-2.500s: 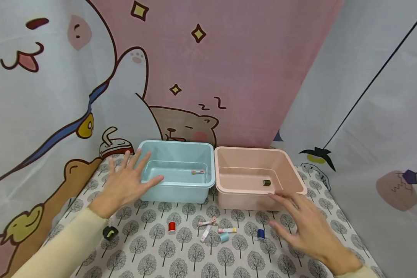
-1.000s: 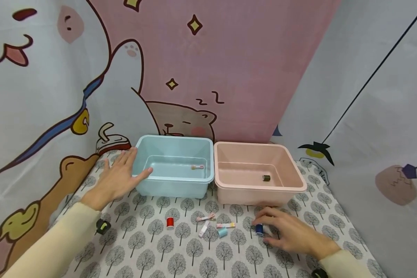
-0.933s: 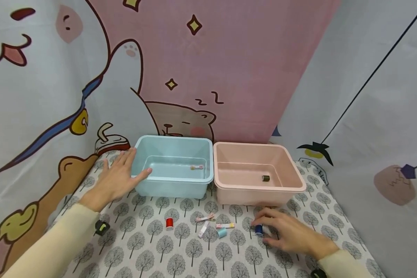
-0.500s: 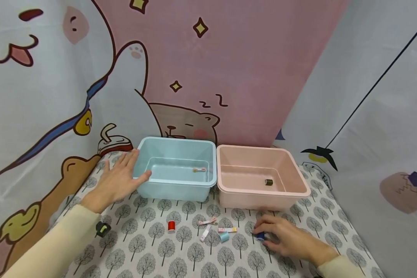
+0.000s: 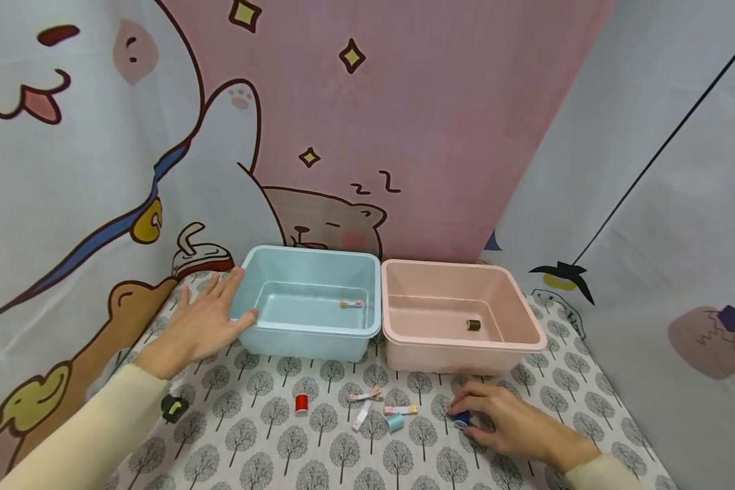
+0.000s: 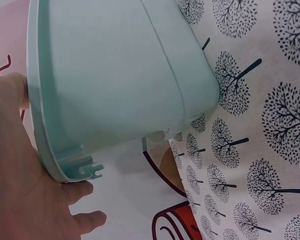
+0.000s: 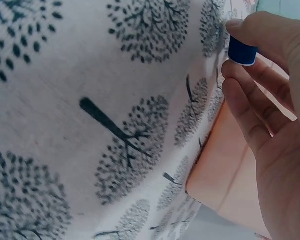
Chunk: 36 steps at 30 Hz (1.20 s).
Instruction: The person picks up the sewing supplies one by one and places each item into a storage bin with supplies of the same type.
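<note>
A small spool of blue thread (image 5: pixel 461 419) is pinched between the thumb and fingers of my right hand (image 5: pixel 514 423), low over the cloth in front of the pink bin. In the right wrist view the blue spool (image 7: pixel 242 52) shows its pale lower rim. My left hand (image 5: pixel 199 328) rests at the left rim of the light blue bin (image 5: pixel 309 329), fingers extended. A red thread spool (image 5: pixel 301 404) lies to the left. Near the middle are a light blue spool (image 5: pixel 395 423) and several small pale clips, one of them a pink clip (image 5: pixel 366 395).
The pink bin (image 5: pixel 459 354) stands right beside the blue one and holds a dark olive spool (image 5: pixel 474 325). Inside the blue bin lies a small clip (image 5: pixel 351 304). Tree-patterned cloth (image 5: pixel 318 469) covers the table, with printed curtains (image 5: pixel 435 136) behind.
My right hand has come down and left from the pink bin's front rim to pinch the blue spool, which now leans. My left hand has shifted slightly left and down onto the blue bin's rim.
</note>
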{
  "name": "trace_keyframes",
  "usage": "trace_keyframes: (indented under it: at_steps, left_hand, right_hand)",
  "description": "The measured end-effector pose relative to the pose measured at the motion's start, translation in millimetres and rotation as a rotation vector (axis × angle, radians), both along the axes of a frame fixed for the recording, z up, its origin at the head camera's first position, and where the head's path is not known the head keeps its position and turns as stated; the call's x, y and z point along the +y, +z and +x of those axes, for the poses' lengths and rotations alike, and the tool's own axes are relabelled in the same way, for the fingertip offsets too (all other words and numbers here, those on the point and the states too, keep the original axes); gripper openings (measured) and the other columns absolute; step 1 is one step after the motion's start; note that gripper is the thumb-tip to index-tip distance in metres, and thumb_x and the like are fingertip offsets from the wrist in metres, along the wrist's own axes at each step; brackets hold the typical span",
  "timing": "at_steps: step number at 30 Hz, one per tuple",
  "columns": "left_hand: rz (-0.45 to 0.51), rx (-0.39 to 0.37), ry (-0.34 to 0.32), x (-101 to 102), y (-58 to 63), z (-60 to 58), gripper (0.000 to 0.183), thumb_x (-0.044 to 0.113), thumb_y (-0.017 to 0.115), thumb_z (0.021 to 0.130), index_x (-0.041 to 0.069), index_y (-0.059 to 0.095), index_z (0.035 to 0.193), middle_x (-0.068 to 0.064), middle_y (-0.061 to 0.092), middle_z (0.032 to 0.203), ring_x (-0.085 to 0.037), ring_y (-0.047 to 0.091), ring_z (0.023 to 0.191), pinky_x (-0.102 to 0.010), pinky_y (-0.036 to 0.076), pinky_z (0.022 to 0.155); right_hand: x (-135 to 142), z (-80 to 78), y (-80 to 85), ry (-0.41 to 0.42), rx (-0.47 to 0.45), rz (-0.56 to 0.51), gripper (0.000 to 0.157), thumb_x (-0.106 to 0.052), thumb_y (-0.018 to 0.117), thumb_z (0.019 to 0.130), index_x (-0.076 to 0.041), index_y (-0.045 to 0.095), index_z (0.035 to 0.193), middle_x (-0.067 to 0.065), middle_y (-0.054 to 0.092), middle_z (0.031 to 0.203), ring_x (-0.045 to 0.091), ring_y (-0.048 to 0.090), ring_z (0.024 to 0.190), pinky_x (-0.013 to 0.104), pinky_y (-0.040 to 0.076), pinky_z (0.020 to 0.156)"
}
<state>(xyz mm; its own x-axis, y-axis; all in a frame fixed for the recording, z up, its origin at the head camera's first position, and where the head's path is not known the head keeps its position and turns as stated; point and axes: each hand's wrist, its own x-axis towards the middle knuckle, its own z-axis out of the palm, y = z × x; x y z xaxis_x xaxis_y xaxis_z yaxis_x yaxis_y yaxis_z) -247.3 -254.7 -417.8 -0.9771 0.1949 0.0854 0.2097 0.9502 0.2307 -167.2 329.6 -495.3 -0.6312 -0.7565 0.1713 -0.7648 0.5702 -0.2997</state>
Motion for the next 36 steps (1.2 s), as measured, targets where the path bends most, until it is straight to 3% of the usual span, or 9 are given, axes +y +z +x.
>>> trace_keyframes:
  at_steps: [5,10,13,18,23,30,36]
  left_hand:
    - [-0.017,0.009,0.009,1.0,-0.6,4.7,0.101,0.07,0.043,0.115,0.006,0.011,0.188,-0.023,0.017,0.195,-0.063,0.021,0.176,-0.098,0.001,0.131]
    - [-0.016,0.012,0.017,2.5,-2.4,8.9,0.102,0.07,0.043,0.116,0.004,0.013,0.187,-0.025,0.018,0.194,-0.063,0.021,0.176,-0.097,0.002,0.132]
    - [-0.017,0.005,0.016,2.4,-2.1,9.9,0.102,0.07,0.042,0.116,0.004,0.013,0.187,-0.025,0.018,0.194,-0.064,0.02,0.176,-0.098,0.002,0.132]
    - [-0.021,-0.014,0.008,1.0,-0.7,8.7,0.099,0.068,0.042,0.116,0.005,0.013,0.187,-0.024,0.016,0.195,-0.062,0.018,0.178,-0.097,0.001,0.132]
    - [-0.021,-0.018,-0.006,0.0,0.6,6.9,0.098,0.067,0.044,0.116,0.006,0.013,0.188,-0.023,0.016,0.196,-0.061,0.018,0.178,-0.098,0.001,0.131]
    - [-0.029,-0.025,-0.011,-0.6,1.5,6.7,0.098,0.065,0.042,0.117,0.004,0.012,0.187,-0.024,0.013,0.196,-0.061,0.018,0.178,-0.098,0.0,0.131]
    - [-0.026,-0.017,-0.021,0.3,2.0,5.9,0.099,0.065,0.043,0.117,0.003,0.011,0.187,-0.026,0.012,0.195,-0.063,0.018,0.177,-0.098,0.001,0.131]
  right_hand:
    - [-0.3,0.9,8.8,-0.014,0.069,0.012,0.035,-0.015,0.096,0.095,-0.025,0.086,0.127,-0.009,0.079,0.133,0.02,0.078,0.124,0.043,0.072,0.102]
    - [-1.7,0.3,22.0,-0.007,0.131,-0.023,0.04,-0.01,0.099,0.089,-0.021,0.086,0.125,-0.006,0.079,0.131,0.018,0.079,0.12,0.037,0.072,0.097]
    - [-3.9,-0.3,31.4,0.011,0.157,-0.059,0.046,-0.005,0.1,0.086,-0.021,0.086,0.126,-0.006,0.079,0.131,0.016,0.08,0.117,0.031,0.071,0.097]
    - [-7.2,-1.7,48.7,0.035,0.242,-0.089,0.056,-0.004,0.103,0.08,-0.026,0.085,0.128,-0.008,0.079,0.131,0.013,0.079,0.117,0.015,0.062,0.107]
    - [-8.6,-1.0,68.1,0.027,0.313,-0.09,0.053,-0.008,0.105,0.08,-0.028,0.085,0.126,-0.009,0.08,0.13,0.011,0.079,0.115,0.007,0.054,0.112]
    - [-15.0,-6.8,99.9,0.062,0.27,-0.167,0.051,-0.001,0.099,0.085,-0.022,0.084,0.129,-0.002,0.083,0.127,0.008,0.08,0.103,0.007,0.06,0.086]
    - [-17.6,-17.9,119.9,0.067,0.324,-0.184,0.047,0.0,0.099,0.084,-0.017,0.085,0.125,-0.002,0.083,0.123,0.008,0.077,0.096,0.012,0.062,0.083]
